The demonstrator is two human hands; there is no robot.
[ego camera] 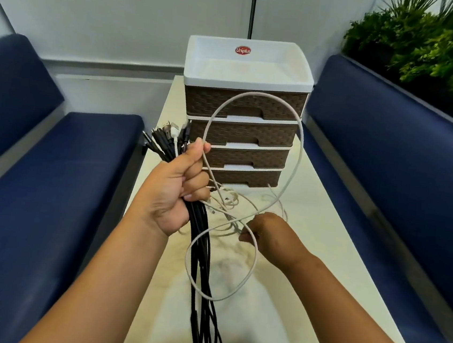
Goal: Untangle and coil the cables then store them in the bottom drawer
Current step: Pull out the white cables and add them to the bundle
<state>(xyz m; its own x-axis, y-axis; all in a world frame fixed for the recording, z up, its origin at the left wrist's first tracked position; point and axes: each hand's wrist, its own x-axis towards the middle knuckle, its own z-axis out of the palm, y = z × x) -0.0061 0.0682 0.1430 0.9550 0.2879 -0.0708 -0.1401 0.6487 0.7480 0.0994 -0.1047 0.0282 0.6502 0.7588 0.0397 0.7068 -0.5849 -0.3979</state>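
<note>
Above the desk's (pixel 324 237) middle, you're freeing a white cable (pixel 298 139).
Keep your left hand (pixel 178 188) clenched round the black cables (pixel 202 280); your right hand (pixel 263 231) seemingly pinches the white loop, so draw slowly.

Black cables (pixel 204 266), a white cable (pixel 298 139), brown woven-pattern drawers (pixel 240 131), navy benches (pixel 51 181).
</note>
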